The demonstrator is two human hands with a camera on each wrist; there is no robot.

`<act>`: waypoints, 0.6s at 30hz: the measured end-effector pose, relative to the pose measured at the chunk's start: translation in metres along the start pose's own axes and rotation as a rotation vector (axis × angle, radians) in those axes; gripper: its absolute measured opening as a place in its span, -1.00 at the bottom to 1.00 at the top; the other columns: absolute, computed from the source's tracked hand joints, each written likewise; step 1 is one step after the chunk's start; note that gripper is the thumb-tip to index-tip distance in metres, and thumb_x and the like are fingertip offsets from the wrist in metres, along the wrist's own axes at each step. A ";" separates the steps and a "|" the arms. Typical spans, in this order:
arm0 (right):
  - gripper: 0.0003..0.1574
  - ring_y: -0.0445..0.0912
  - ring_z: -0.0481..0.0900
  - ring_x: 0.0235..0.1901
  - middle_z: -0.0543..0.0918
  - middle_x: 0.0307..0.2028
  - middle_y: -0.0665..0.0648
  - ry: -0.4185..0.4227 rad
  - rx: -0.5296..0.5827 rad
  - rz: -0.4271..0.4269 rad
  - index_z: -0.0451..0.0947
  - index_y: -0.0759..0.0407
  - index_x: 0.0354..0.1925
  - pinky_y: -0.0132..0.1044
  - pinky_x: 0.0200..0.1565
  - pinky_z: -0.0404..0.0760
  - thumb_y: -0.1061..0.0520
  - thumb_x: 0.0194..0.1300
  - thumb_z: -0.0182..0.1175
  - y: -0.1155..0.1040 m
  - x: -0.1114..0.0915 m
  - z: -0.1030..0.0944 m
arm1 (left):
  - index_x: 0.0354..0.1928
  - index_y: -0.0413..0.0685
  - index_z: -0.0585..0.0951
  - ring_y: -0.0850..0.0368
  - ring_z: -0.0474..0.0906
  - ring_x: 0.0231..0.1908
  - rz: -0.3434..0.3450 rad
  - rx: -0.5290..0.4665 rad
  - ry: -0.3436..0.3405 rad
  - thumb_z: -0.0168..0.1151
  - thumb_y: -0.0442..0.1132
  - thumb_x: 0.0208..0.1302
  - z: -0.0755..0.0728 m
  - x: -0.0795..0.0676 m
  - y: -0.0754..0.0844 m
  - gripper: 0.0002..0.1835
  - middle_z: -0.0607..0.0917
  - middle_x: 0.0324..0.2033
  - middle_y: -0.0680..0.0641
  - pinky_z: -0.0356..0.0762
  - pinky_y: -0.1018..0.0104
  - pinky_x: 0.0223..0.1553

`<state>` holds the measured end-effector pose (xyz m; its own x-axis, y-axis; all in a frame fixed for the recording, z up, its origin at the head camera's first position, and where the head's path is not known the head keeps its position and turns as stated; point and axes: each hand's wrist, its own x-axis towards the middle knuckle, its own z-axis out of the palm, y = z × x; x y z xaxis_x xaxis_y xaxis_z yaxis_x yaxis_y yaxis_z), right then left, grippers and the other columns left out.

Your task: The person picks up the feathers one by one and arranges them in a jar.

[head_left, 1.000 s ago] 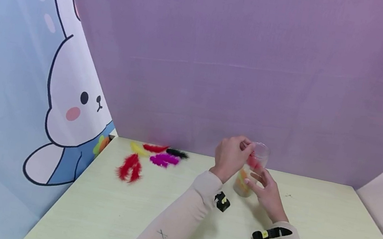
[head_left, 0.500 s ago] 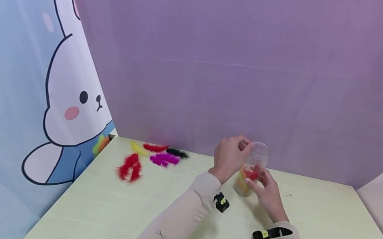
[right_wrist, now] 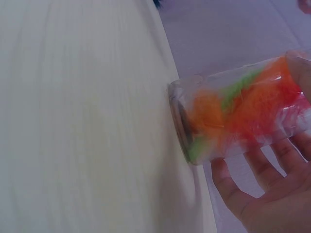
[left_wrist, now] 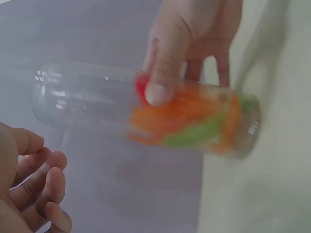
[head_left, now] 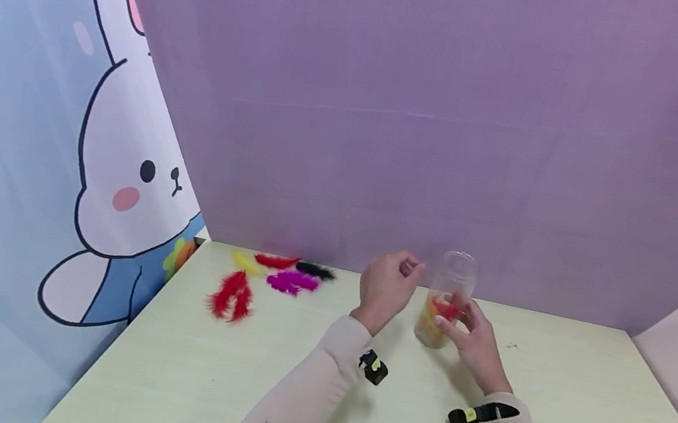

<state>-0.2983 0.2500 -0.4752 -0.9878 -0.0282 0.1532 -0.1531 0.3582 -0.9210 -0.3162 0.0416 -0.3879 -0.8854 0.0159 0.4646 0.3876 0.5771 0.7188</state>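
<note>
A tall clear jar [head_left: 454,280] stands upright toward the back of the table. Orange, green and red feathers [right_wrist: 252,111] fill its lower part, while the upper part looks see-through. My right hand [head_left: 477,342] grips the jar at mid-height, thumb on the near side and fingers around the other, as the right wrist view shows too. To the jar's left, apart from its mouth, my left hand [head_left: 389,288] is raised with loosely curled fingers [left_wrist: 34,182] and nothing between them.
At the back left lie several feathers: a yellow one [head_left: 247,263], a red one [head_left: 276,261], a black one [head_left: 315,271], purple ones [head_left: 292,282] and red ones [head_left: 230,296]. A purple cloth [head_left: 389,139] hangs behind the pale table [head_left: 208,382].
A red feather at the jar's mouth dropped down inside onto the others. My left hand then moved away from the rim, left and slightly down. The right hand has kept its hold.
</note>
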 end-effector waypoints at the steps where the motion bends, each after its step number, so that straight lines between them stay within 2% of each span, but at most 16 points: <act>1: 0.01 0.27 0.27 0.48 0.37 0.45 0.28 0.000 -0.001 0.001 0.17 0.09 0.55 0.38 0.42 0.19 -0.17 0.33 0.37 0.001 0.000 0.001 | -0.24 0.16 0.75 0.38 0.57 -0.48 -0.008 0.003 0.001 0.27 0.03 0.41 0.000 -0.002 -0.006 -0.81 0.77 -0.42 0.17 0.42 0.46 -0.45; 10: 0.00 0.26 0.27 0.48 0.38 0.45 0.28 0.004 0.011 0.006 0.19 0.08 0.54 0.36 0.43 0.21 -0.16 0.32 0.38 0.005 0.003 0.002 | -0.29 0.17 0.75 0.37 0.50 -0.56 -0.105 0.045 0.009 0.33 -0.01 0.35 0.000 -0.016 -0.054 -0.87 0.73 -0.50 0.18 0.39 0.41 -0.48; 18: -0.01 0.25 0.28 0.48 0.41 0.43 0.28 0.003 0.020 0.000 0.19 0.11 0.54 0.35 0.43 0.22 -0.14 0.33 0.38 0.008 0.004 0.004 | -0.31 0.15 0.75 0.30 0.49 -0.55 -0.197 0.071 0.013 0.33 -0.06 0.32 -0.021 -0.028 -0.098 -0.89 0.70 -0.50 0.12 0.38 0.35 -0.48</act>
<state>-0.3035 0.2489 -0.4837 -0.9877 -0.0258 0.1540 -0.1535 0.3394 -0.9280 -0.3237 -0.0321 -0.4606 -0.9388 -0.1135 0.3254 0.1874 0.6242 0.7585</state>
